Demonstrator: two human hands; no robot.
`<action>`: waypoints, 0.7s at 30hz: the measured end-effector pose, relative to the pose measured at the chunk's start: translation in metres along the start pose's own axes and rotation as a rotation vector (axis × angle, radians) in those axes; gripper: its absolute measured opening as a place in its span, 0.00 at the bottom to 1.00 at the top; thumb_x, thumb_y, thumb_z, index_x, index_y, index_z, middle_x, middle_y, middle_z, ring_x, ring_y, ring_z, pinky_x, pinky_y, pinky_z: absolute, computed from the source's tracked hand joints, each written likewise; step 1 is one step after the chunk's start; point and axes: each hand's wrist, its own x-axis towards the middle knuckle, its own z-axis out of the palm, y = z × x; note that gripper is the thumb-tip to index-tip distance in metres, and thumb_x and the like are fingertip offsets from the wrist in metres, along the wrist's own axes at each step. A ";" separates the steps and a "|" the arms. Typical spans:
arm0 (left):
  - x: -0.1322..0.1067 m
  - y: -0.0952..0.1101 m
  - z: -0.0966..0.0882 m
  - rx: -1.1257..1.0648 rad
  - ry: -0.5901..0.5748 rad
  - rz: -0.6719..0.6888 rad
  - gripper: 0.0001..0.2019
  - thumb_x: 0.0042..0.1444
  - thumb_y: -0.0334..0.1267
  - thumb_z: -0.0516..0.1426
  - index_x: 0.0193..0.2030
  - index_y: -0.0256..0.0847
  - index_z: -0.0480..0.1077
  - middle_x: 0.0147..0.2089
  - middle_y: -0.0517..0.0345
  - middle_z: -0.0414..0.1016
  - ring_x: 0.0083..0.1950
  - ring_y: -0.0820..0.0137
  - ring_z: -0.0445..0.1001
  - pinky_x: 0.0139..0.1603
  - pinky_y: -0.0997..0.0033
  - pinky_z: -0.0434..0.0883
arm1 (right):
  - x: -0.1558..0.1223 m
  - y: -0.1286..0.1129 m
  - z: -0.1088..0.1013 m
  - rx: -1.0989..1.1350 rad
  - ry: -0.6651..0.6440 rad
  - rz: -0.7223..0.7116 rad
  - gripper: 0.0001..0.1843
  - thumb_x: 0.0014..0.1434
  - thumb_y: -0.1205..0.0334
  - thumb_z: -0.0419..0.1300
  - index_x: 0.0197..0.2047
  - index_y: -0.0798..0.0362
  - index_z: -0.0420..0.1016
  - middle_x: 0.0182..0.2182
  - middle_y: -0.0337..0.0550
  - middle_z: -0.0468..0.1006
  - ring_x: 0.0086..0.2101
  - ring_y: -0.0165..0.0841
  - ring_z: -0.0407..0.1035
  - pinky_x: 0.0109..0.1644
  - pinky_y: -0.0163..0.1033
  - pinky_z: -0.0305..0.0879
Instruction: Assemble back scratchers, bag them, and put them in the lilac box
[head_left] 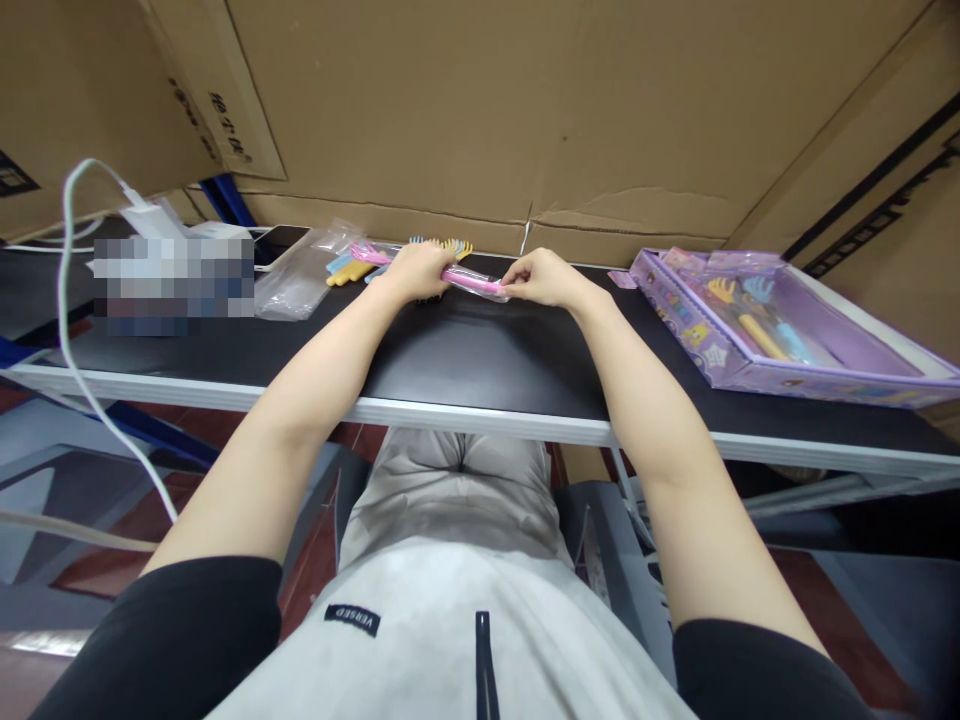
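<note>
A pink back scratcher [472, 281] with a claw-shaped head lies crosswise between my hands, in a clear plastic sleeve. My left hand [421, 270] is closed around its middle, and the pink head sticks out to the left. At the right end, my right hand [541, 278] pinches the sleeve and the handle's tip between thumb and fingers. Yellow and blue claw heads [456, 247] show just behind my left hand. Beside it on the left lie yellow handles [349, 273] and blue ones, partly covered by my hand and the pink piece.
An open purple display box [720, 372] stands at the right with a yellow and a blue scratcher inside. Clear plastic sleeves [289, 288] and a phone [281, 243] lie at the left, near a white cable [66, 290]. Cardboard walls [465, 110] rise behind the black table [495, 365].
</note>
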 end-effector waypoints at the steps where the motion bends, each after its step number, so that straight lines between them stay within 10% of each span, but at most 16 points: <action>1: 0.000 0.000 0.000 0.001 0.000 0.007 0.16 0.58 0.35 0.60 0.51 0.44 0.84 0.50 0.45 0.87 0.59 0.46 0.83 0.58 0.56 0.76 | 0.000 0.001 0.000 0.015 0.000 -0.004 0.16 0.57 0.52 0.76 0.40 0.56 0.91 0.28 0.42 0.81 0.35 0.36 0.73 0.43 0.41 0.67; 21: 0.004 0.013 0.006 0.027 0.006 0.151 0.13 0.58 0.33 0.59 0.45 0.40 0.84 0.46 0.41 0.87 0.55 0.47 0.85 0.54 0.58 0.75 | 0.004 0.009 0.001 0.232 0.051 0.111 0.17 0.64 0.48 0.75 0.38 0.56 0.87 0.30 0.45 0.83 0.31 0.33 0.71 0.39 0.40 0.71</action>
